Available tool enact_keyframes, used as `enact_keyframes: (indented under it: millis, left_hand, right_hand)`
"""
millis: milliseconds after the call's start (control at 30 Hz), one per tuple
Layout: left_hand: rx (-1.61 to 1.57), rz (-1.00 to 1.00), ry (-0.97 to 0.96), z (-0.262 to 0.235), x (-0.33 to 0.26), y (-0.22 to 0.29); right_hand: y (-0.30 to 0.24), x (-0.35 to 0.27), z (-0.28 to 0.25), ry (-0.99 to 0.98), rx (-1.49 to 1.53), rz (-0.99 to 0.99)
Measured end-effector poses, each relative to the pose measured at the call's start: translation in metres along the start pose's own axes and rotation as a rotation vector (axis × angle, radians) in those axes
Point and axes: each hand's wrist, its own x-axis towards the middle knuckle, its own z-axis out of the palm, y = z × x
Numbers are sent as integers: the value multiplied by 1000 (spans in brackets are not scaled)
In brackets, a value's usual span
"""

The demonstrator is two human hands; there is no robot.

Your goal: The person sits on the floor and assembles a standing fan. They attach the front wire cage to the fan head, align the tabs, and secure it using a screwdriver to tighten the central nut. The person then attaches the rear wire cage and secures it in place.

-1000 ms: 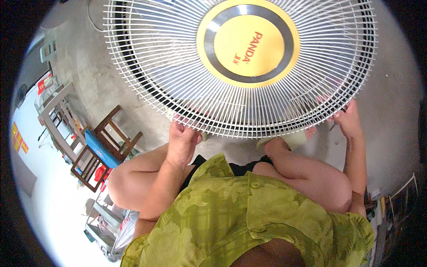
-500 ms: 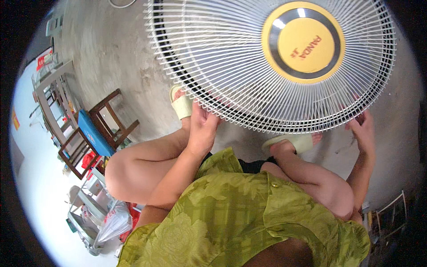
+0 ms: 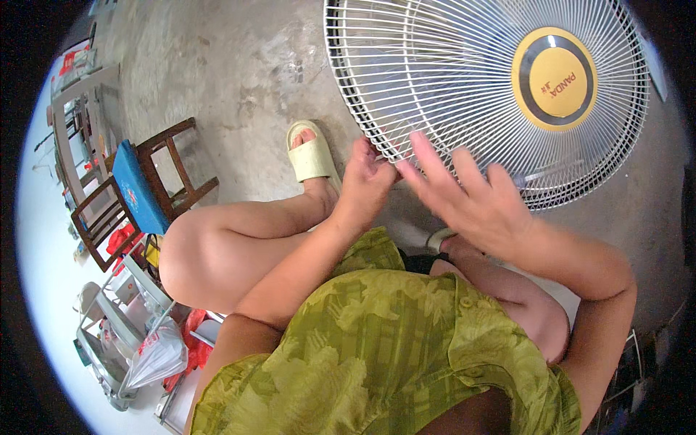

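Note:
A round fan guard [image 3: 464, 87] of white wire, with a yellow and grey disc [image 3: 554, 77] at its centre, fills the upper right. My left hand [image 3: 365, 177] is closed at the guard's lower left rim, thumb and fingers pinched on the edge. Just right of it, my right hand [image 3: 475, 196] reaches across the lower part of the guard. Its fingers are spread and slightly blurred, the foremost ones close to the rim beside my left hand. Whether they touch the wires I cannot tell.
Below the guard is a grey concrete floor [image 3: 239, 65]. My feet in pale slippers [image 3: 312, 156] stand near the guard. Leftward lies a dark wooden chair [image 3: 174, 163] with a blue seat, then a white plastic bag [image 3: 158, 355] and a grey frame.
The guard has shifted right and turned a little. My right hand has left its right-hand rim and come across toward my left hand, fingers spreading. My left hand still grips the rim.

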Motion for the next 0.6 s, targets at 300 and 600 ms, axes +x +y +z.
enact_keyframes:
  millis: [300, 600]
  left_hand:
    - [-93, -44, -95, -6, -1, 8]
    - [-31, 7, -101, -11, 0, 5]
  right_hand:
    - [-6, 1, 11, 34, 32, 145]
    - [-4, 5, 10, 23, 68, 109]
